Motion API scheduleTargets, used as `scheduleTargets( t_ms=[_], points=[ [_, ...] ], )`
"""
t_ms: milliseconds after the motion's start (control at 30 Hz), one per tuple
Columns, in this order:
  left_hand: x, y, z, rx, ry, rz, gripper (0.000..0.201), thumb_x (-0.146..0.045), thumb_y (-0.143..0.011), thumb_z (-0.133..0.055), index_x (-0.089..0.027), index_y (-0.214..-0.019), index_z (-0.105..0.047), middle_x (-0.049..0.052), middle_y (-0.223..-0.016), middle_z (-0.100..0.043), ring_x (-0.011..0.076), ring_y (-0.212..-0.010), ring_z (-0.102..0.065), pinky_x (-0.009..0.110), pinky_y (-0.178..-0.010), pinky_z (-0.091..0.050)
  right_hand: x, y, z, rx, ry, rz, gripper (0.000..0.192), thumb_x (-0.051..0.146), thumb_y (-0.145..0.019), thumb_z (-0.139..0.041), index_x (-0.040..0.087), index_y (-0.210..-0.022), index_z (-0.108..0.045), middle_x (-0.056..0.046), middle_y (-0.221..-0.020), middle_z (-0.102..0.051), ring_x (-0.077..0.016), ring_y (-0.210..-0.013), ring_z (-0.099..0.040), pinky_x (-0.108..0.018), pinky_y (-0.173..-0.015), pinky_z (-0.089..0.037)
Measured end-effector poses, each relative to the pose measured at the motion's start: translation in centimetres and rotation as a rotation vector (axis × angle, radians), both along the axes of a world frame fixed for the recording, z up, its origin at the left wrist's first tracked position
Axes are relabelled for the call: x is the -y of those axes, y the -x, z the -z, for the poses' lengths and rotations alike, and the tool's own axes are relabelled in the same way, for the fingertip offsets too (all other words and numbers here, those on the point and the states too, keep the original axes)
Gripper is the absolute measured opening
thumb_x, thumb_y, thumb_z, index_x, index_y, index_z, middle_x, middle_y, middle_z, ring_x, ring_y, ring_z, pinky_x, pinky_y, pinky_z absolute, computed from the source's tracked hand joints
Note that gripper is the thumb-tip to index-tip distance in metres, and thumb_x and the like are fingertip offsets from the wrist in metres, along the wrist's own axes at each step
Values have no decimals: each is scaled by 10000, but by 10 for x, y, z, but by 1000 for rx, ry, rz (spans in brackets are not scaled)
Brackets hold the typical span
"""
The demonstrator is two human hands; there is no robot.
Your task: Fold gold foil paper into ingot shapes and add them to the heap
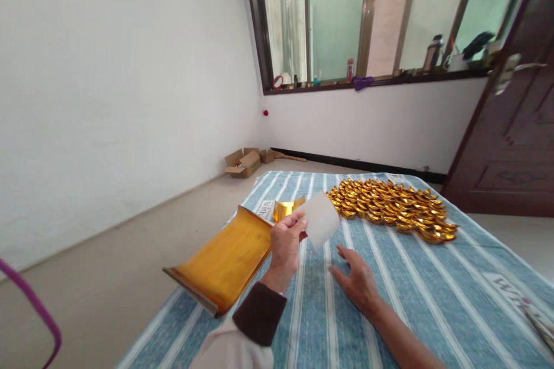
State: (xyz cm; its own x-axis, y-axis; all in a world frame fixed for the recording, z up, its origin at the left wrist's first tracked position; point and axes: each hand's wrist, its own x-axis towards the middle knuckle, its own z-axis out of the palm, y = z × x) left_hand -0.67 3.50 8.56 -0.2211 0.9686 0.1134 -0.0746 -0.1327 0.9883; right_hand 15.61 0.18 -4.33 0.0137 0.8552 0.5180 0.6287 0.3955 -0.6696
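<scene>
**One sheet lifted from the gold stack, other hand flat on the striped cloth**

The left hand (286, 240) is raised above the blue-and-white striped cloth (433, 294), its fingers pressed together in a pinch on the edge of a single paper sheet (320, 220). The sheet shows its pale, whitish side to the camera and stands tilted, clear of the cloth, just beyond and to the right of the pinching fingertips. A dark brown cuff covers that wrist.

The right hand (355, 280) lies palm down on the cloth, fingers spread a little and holding nothing. It sits just right of and slightly nearer than the left hand, below the lifted sheet and apart from it.

Directly left of the left hand lies a stack of gold foil paper (227, 259), its far edge curling upward. Beyond the left hand's fingers, partly hidden by them, sits a small folded gold piece (286, 208).

Farther off, beyond and to the right of both hands, a broad pile of folded gold ingots (392, 207) rests on the cloth, well apart from the right hand.

Far beyond the left hand, open cardboard boxes (244, 162) stand on the floor against the wall.
</scene>
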Motion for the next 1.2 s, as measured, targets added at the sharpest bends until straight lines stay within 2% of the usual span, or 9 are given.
scheduleTargets(
  t_ms=[100, 167, 267, 433, 600, 767, 1000, 1100, 1200],
  points=[
    [23, -1, 1, 338, 74, 35, 236, -80, -775, -666, -110, -1010, -664, 106, -928, -729, 175, -767, -698, 294, -727, -567, 10, 8, -20, -552, 204, -258, 752, 374, -653, -809, 258, -1331, -505, -87, -1185, -660, -279, -1092, -606, -366, -787, -521],
    [33, -1, 6, 530, 141, 51, 215, -24, -744, -679, -112, -940, -661, 99, -887, -731, 161, -746, -700, 263, -704, -569, 19, 11, -36, -854, 296, -485, 672, 409, -653, -817, 260, -1259, -568, -79, -1228, -647, -277, -1121, -592, -358, -799, -526],
    [43, 1, 19, 556, 183, 38, 193, 20, -749, -649, -110, -892, -651, 81, -832, -726, 141, -709, -694, 234, -680, -565, 32, 9, -51, -1176, 428, -604, 530, 382, -662, -820, 240, -1141, -642, -53, -1142, -683, -234, -996, -648, -334, -755, -547],
    [55, 5, 41, 476, 217, 0, 214, 46, -736, -619, -110, -876, -666, 46, -799, -728, 121, -663, -677, 206, -642, -541, 44, -6, -54, -1341, 516, -561, 588, 211, -607, -837, 229, -1148, -608, -36, -1045, -714, -184, -795, -691, -321, -674, -574],
    [68, 6, 62, 348, 251, 69, 327, 54, -658, -623, -124, -918, -710, 38, -802, -742, 186, -777, -699, 250, -702, -542, 49, -14, -52, -1313, 572, -324, 815, 170, -607, -806, 221, -1326, -427, -16, -890, -728, -176, -672, -683, -305, -580, -567],
    [75, 11, 84, -345, 99, 274, 554, 71, -642, -512, -148, -1125, -672, 58, -1032, -733, 207, -996, -678, 301, -870, -527, 49, -23, -54, -1258, 525, -236, 880, 180, -609, -778, 209, -1390, -373, -32, -941, -728, -178, -753, -685, -291, -648, -552],
    [79, 12, 78, -1040, -82, 239, 233, -61, -853, -481, -156, -894, -689, 100, -952, -660, 256, -925, -641, 441, -896, -505, 44, -39, -45, -895, 562, 33, 744, 348, -596, -735, 118, -1272, -528, -123, -1064, -668, -237, -847, -661, -294, -597, -503],
    [80, 12, 81, -1426, -276, 162, 237, -81, -894, -443, -136, -882, -672, 184, -1198, -603, 329, -1133, -580, 497, -937, -483, 45, -42, -45, -781, 560, 78, 720, 391, -580, -710, 107, -1225, -563, -181, -1196, -607, -285, -927, -657, -315, -581, -511],
    [78, 13, 88, -1544, -519, 163, 246, -52, -898, -424, -127, -929, -657, 191, -1424, -475, 353, -1377, -369, 539, -1066, -374, 44, -43, -43, -737, 604, 55, 682, 394, -584, -686, 109, -1190, -563, -171, -1161, -641, -295, -945, -662, -325, -598, -525]
  ],
)
